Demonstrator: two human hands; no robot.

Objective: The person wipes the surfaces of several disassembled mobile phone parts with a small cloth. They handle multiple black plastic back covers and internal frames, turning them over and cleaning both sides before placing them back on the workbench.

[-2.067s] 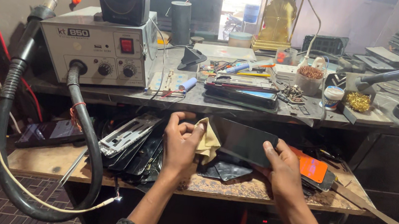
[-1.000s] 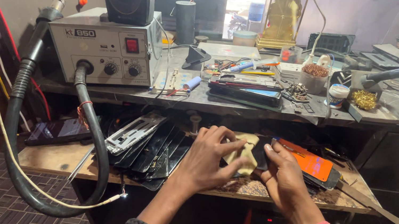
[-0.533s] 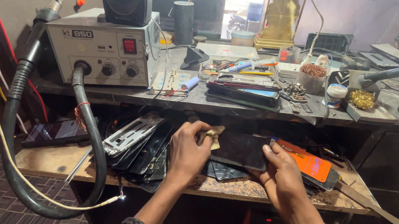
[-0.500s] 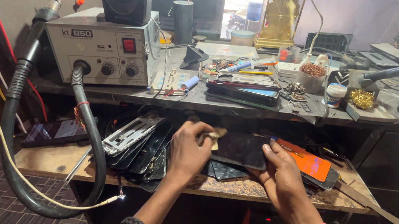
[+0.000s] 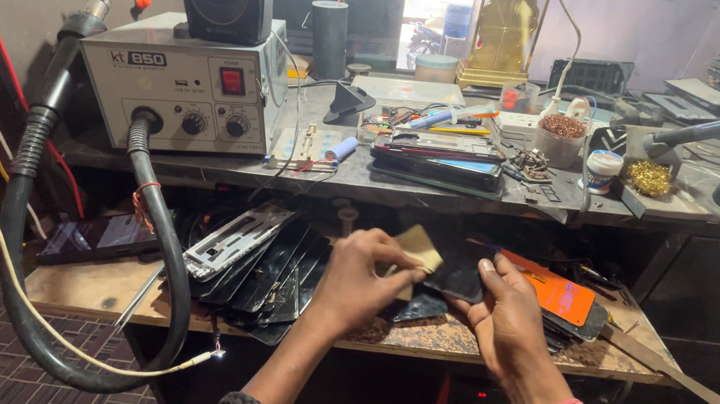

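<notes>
Left hand pinches a tan cloth in a closed grip, pressing it on a dark phone. Right hand grips the phone's right edge, held just above the lower wooden shelf, beside an orange panel.

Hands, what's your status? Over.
Left hand rubbing tan cloth on dark phone panel. Right hand gripping panel's right edge. Loose phone parts piled beside, nothing blocking.

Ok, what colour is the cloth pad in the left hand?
Tan, a yellowish beige; the cloth pad in the left hand shows best in the head view.
</notes>
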